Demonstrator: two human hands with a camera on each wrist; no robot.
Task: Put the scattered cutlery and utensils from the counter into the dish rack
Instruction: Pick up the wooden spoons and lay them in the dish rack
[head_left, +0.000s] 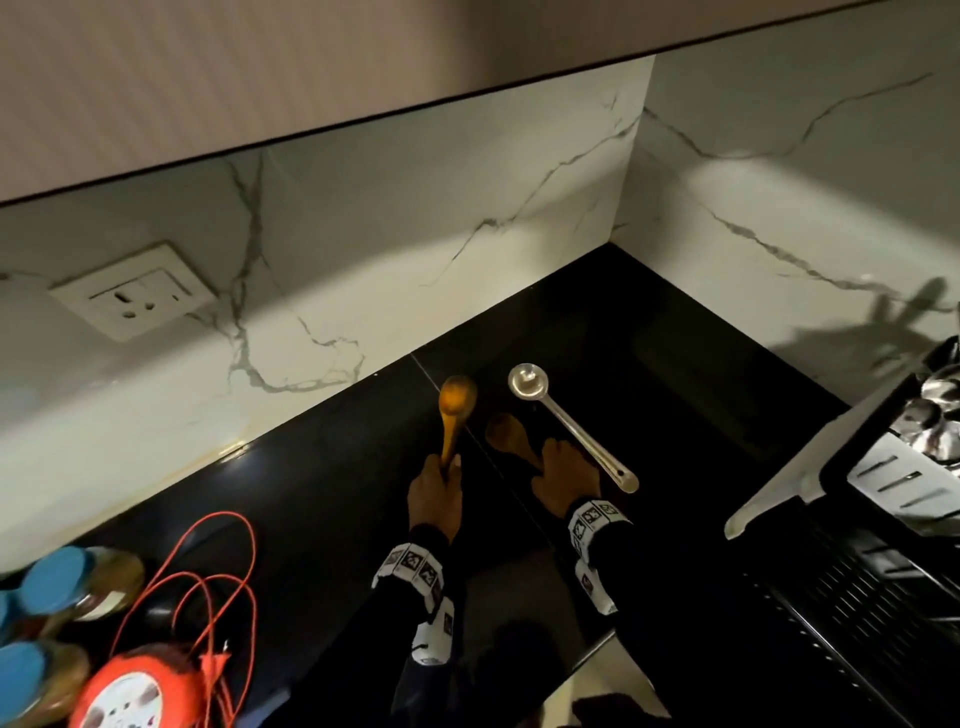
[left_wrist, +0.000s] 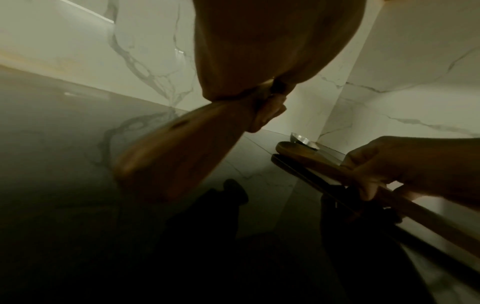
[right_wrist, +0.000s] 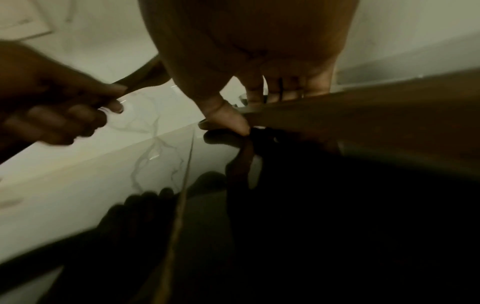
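Wooden spoons, two. One (head_left: 457, 410) is lifted off the black desk (head_left: 322, 499), bowl pointing far, its handle clamped in the curled fingers of the left hand (head_left: 435, 496). The second (head_left: 506, 431) lies flat on the desk just right of the first, bowl far; the right hand (head_left: 563, 480) is down on its handle, thumb and fingers pinching it.

Steel ladle, one (head_left: 566, 423). It lies on the desk just right of the right hand, round bowl at the far end and handle running near and to the right.

Dish rack, one (head_left: 852, 467), black and white, at the right edge of the desk, well apart from the hands. It holds shiny metal pieces; their count cannot be told.

Jars with blue lids (head_left: 57, 577), at least two, near left corner.

Orange cable reel, one (head_left: 140, 691), beside the jars, with loops of orange cord.

Wall socket, one (head_left: 132, 291), on the marble wall at far left.

Printed marker bands, one on each wrist; no readable writing.
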